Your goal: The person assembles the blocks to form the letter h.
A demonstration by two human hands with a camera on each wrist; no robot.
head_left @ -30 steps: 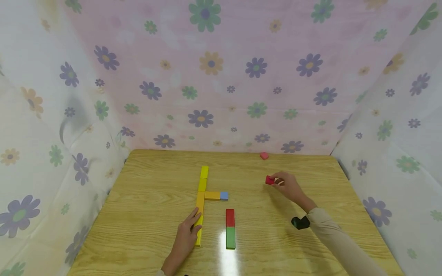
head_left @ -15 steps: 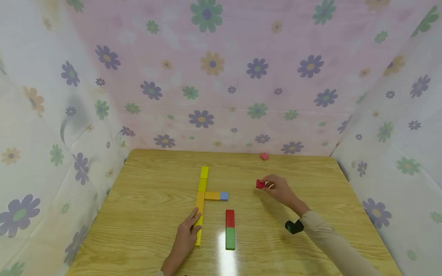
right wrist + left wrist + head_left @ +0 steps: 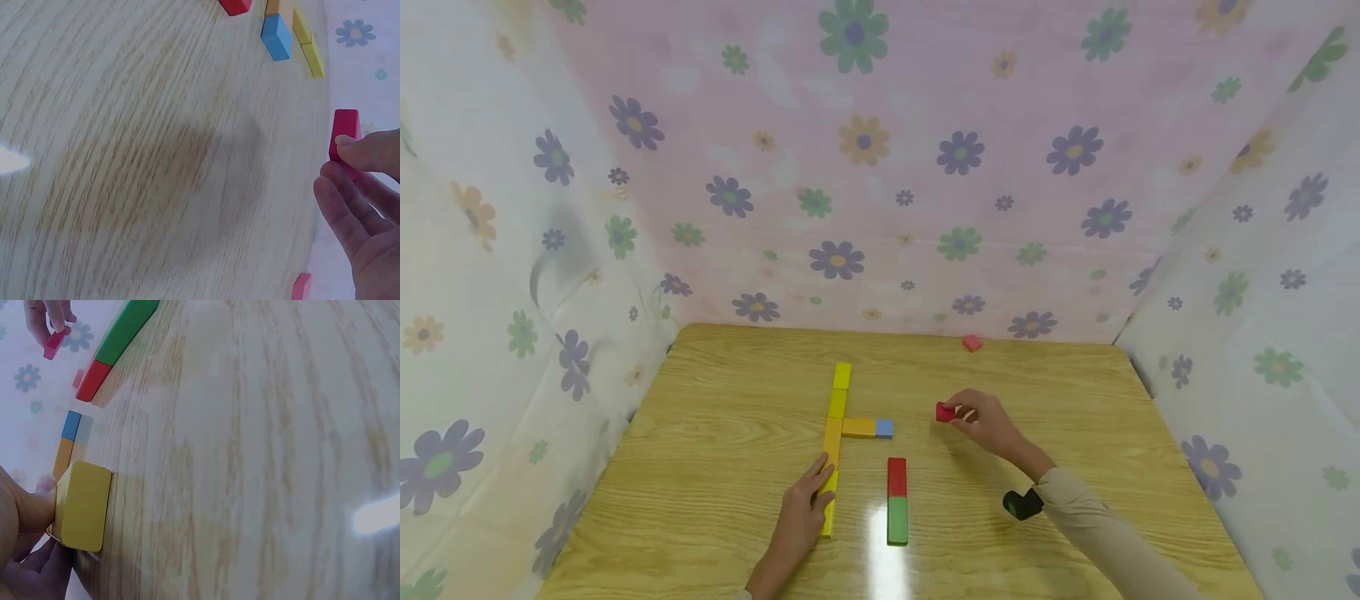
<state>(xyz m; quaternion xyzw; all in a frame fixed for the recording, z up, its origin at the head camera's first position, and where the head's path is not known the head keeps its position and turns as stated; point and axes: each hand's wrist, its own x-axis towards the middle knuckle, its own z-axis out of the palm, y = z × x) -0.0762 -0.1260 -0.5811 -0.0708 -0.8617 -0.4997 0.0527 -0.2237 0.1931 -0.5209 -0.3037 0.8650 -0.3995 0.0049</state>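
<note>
My right hand [image 3: 992, 425] pinches a small crimson block [image 3: 945, 412] between thumb and fingertips, right of the blue block [image 3: 884, 429]. In the right wrist view the thumb lies across this crimson block [image 3: 345, 134]. My left hand [image 3: 801, 508] grips the near yellow block [image 3: 87, 506], thumb on one side and fingers on the other. That block ends a straight row with an orange block [image 3: 832, 437] and two yellow blocks [image 3: 839, 390] beyond. From the row's middle another orange block [image 3: 858, 427] branches right, ending at the blue block.
A red block [image 3: 897, 477] and a green block [image 3: 897, 521] lie end to end, right of the left hand. A pink block [image 3: 972, 343] lies at the far edge of the wooden table [image 3: 722, 375]. Flowered cloth [image 3: 910, 167] surrounds the table's back and sides.
My right hand has carried the crimson block leftward and slightly nearer, towards the blue block. The left hand stays on the yellow block.
</note>
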